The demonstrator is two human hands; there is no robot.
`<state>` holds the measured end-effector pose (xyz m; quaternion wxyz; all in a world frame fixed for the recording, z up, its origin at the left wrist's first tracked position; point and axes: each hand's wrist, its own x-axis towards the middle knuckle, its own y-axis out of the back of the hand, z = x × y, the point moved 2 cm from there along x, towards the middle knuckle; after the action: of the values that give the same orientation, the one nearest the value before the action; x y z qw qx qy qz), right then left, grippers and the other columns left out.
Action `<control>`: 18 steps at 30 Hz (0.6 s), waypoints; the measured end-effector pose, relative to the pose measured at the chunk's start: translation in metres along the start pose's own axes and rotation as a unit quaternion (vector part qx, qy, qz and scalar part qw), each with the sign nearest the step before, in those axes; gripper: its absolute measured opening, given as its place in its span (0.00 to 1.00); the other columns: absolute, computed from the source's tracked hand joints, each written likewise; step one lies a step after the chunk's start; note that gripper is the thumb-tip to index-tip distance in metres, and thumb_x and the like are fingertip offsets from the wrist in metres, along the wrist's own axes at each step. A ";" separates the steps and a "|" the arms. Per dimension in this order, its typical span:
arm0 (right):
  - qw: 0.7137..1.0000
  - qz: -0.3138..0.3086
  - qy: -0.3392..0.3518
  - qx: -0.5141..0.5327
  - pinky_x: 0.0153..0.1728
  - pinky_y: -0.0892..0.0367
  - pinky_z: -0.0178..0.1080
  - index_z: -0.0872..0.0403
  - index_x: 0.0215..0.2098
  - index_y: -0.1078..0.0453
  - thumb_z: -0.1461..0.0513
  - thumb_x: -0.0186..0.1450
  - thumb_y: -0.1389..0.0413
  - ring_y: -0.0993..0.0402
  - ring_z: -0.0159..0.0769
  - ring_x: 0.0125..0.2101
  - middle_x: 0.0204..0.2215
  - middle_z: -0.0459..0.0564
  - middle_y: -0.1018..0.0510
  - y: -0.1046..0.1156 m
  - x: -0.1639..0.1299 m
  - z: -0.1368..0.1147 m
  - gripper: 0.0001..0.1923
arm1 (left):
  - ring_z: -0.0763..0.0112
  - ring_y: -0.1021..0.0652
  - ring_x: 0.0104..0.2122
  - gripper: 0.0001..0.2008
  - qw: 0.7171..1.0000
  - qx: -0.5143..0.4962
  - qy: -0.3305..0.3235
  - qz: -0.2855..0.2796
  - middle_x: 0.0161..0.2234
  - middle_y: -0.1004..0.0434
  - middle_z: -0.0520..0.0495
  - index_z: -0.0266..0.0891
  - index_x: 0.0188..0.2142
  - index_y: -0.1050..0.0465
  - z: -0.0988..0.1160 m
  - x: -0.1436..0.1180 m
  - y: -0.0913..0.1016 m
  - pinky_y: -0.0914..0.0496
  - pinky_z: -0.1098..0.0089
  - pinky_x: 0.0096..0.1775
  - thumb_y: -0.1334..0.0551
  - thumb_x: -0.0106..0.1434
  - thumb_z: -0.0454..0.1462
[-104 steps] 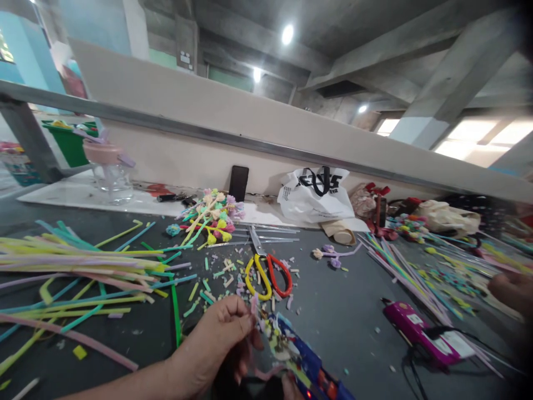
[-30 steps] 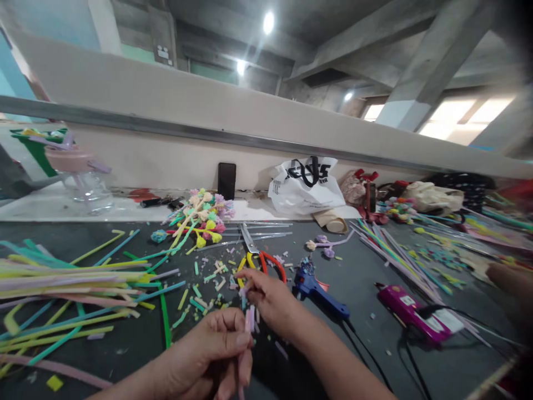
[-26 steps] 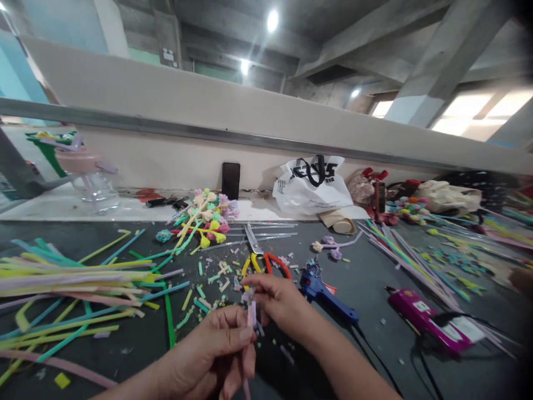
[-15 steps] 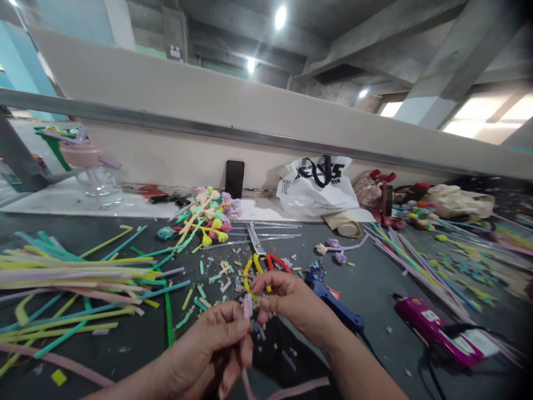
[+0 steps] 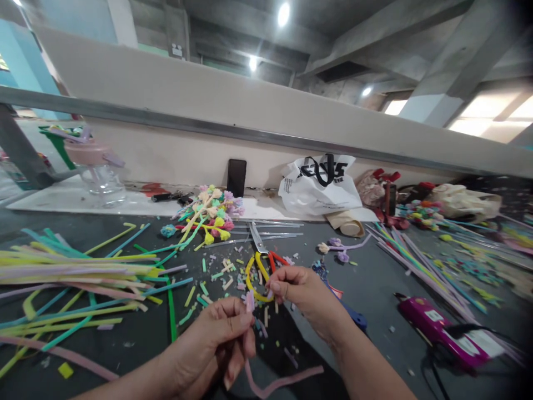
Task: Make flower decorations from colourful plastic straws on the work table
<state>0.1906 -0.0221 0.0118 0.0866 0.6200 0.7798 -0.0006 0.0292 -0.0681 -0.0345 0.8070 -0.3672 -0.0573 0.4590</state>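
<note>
our left hand (image 5: pixel 220 333) pinches a soft pink foam strip (image 5: pixel 250 303) upright at 6 o'clock on the dark worktop (image 5: pixel 366 289). right hand (image 5: pixel 297 289) nips its tip. strip tail uncurled; finished foam flowers (image 5: pixel 210 214) at 12.

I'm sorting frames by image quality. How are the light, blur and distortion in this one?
Head view: ceiling lamps and windows blow out white; straight wall rail bows from wide-angle distortion; corners darken at right; right-edge clutter smears; the left hand, right hand and pink strip stay fairly sharp.
</note>
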 end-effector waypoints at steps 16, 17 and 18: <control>0.992 -0.085 0.097 0.007 0.36 0.40 0.35 0.54 0.22 0.25 0.58 0.49 0.37 0.36 0.32 0.34 0.31 0.47 0.33 -0.009 -0.011 -0.012 0.07 | 0.81 0.34 0.08 0.08 0.998 0.038 0.038 -0.013 0.18 0.27 0.50 0.37 0.26 0.40 -0.003 -0.001 -0.006 0.40 0.82 0.10 0.44 0.57 0.38; 0.992 -0.087 0.092 0.008 0.36 0.40 0.35 0.54 0.22 0.25 0.58 0.48 0.37 0.36 0.32 0.34 0.32 0.47 0.34 -0.010 -0.010 -0.011 0.07 | 0.81 0.33 0.08 0.07 0.998 0.041 0.044 -0.013 0.17 0.27 0.50 0.37 0.27 0.40 -0.003 -0.002 -0.007 0.40 0.82 0.10 0.44 0.57 0.38; 0.992 -0.090 0.088 0.007 0.36 0.40 0.35 0.54 0.21 0.25 0.58 0.48 0.36 0.36 0.32 0.33 0.32 0.47 0.34 -0.011 -0.010 -0.010 0.07 | 0.80 0.33 0.08 0.07 0.998 0.043 0.050 -0.012 0.17 0.27 0.50 0.37 0.27 0.40 -0.002 -0.002 -0.007 0.40 0.82 0.10 0.44 0.57 0.38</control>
<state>0.1811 -0.0331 0.0220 0.0126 0.5458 0.8368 0.0406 0.0341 -0.0735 -0.0309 0.8296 -0.3538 -0.0011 0.4319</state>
